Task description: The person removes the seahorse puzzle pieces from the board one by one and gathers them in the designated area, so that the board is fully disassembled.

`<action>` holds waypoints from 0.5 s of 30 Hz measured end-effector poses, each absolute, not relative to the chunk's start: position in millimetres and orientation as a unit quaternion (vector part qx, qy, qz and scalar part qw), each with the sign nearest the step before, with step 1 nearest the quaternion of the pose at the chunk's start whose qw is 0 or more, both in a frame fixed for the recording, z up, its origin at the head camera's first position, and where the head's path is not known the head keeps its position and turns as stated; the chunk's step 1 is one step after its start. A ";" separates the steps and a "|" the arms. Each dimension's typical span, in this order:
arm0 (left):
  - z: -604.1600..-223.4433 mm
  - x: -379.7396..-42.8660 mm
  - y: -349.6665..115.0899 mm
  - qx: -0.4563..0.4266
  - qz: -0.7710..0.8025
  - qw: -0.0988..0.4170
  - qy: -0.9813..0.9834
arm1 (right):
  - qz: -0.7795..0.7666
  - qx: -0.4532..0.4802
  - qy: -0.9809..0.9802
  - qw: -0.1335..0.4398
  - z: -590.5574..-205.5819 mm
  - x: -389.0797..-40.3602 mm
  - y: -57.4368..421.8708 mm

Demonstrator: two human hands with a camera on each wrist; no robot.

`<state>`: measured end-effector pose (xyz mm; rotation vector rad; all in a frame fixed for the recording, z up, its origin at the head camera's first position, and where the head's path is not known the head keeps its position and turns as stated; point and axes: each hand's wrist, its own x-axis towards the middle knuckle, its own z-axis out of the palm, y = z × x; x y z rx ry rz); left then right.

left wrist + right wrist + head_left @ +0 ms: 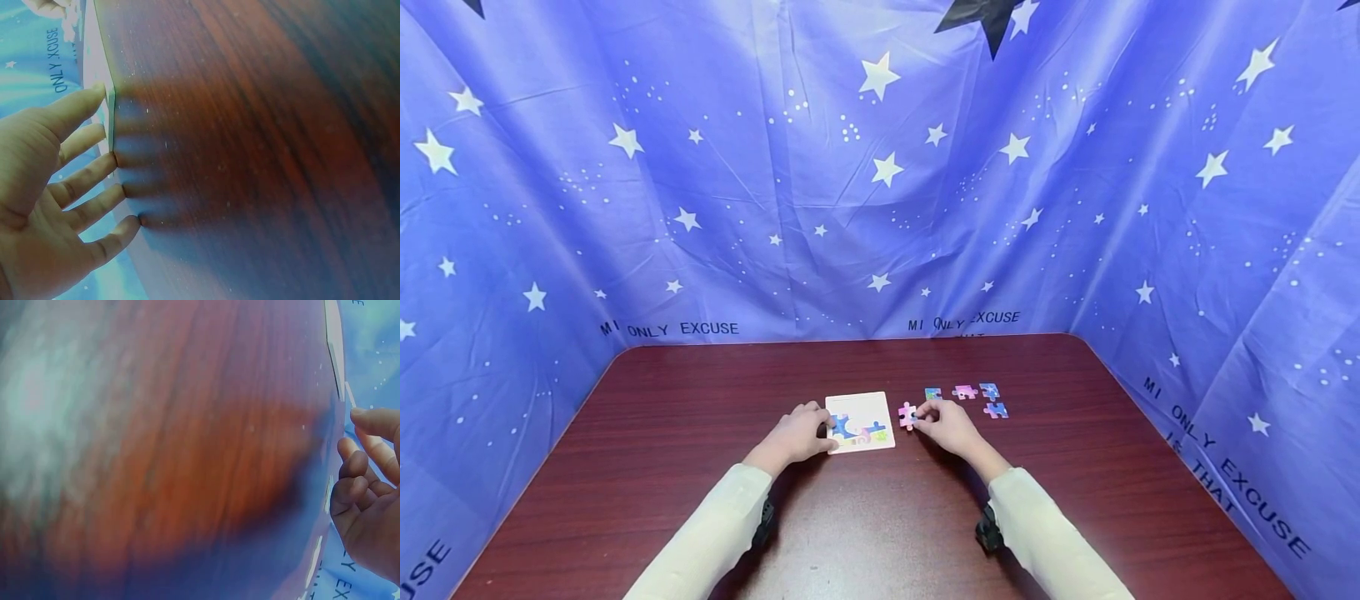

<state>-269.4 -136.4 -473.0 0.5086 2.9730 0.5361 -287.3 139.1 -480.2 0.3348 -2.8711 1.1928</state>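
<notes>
A square puzzle board (857, 402) lies on the table, its lower part filled with blue, pink and yellow-green pieces. My left hand (795, 433) rests at the board's left side; thumb and index finger touch its edge, and the other fingertips meet the tabletop in the left wrist view. Right of the board, my right hand (949, 427) pinches a pink puzzle piece (906, 414) between thumb and index finger. The right wrist view shows this hand (375, 494) with its other fingers curled in. The held piece is seen only edge-on there.
Beyond the right hand lie several loose pieces: a blue-green puzzle piece (933, 392) partly behind the hand, a pink puzzle piece (965, 392), and blue puzzle pieces (996, 410) further right. A starry blue curtain (880, 208) surrounds the dark red wooden table (700, 400) at the back and sides.
</notes>
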 end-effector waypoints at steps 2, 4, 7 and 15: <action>-472.5 -269.0 -136.4 0.166 0.173 0.039 0.970 | 0.382 0.104 -0.918 0.010 -480.2 -287.5 141.6; -470.7 -267.8 -136.2 0.164 0.176 0.041 0.970 | 0.383 0.101 -0.918 0.011 -480.5 -287.7 144.0; -468.8 -266.7 -136.2 0.164 0.179 0.043 0.969 | 0.382 0.098 -0.919 0.012 -481.4 -287.8 147.3; -468.6 -266.3 -136.2 0.167 0.193 0.046 0.966 | 0.372 0.094 -0.924 0.011 -480.7 -287.1 158.7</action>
